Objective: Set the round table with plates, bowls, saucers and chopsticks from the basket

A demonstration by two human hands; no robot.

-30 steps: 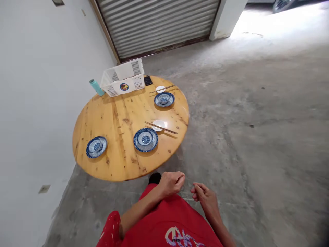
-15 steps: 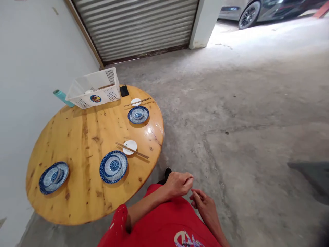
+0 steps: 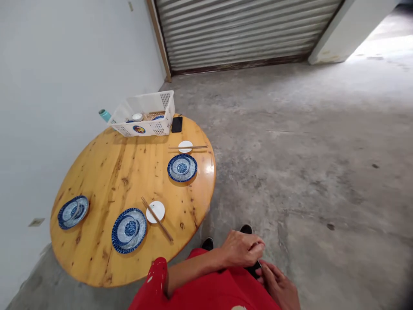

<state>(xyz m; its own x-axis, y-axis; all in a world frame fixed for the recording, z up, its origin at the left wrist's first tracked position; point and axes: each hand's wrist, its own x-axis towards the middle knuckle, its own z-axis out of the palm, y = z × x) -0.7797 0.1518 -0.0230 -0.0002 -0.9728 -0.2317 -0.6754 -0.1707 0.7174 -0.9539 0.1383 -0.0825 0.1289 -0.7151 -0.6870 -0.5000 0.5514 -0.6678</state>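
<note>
My left hand [image 3: 244,249] is held in front of my red shirt with its fingers curled in; nothing shows in it. Just below and to the right, my right hand [image 3: 278,282] has its fingers drawn together near the left one, and no object shows there either. Both hands are off the table, to the right of its edge. Nearest them on the table, a pair of chopsticks [image 3: 164,229] rests across a small white dish [image 3: 156,212]. Beside it stands a blue-patterned plate [image 3: 118,243] with a matching bowl [image 3: 130,228] on it.
The round wooden table [image 3: 106,181] also bears a plate with bowl [image 3: 73,212] at left and another plate [image 3: 172,170] with bowl, white dish [image 3: 185,144] and chopsticks. Behind are a white basket [image 3: 151,129] of dishware, a phone [image 3: 177,124] and a turquoise bottle [image 3: 105,115].
My view has swung left, so the table and basket sit farther right in the picture and the car is gone from sight. My hands stay close together, with their fingers still drawn in.
</note>
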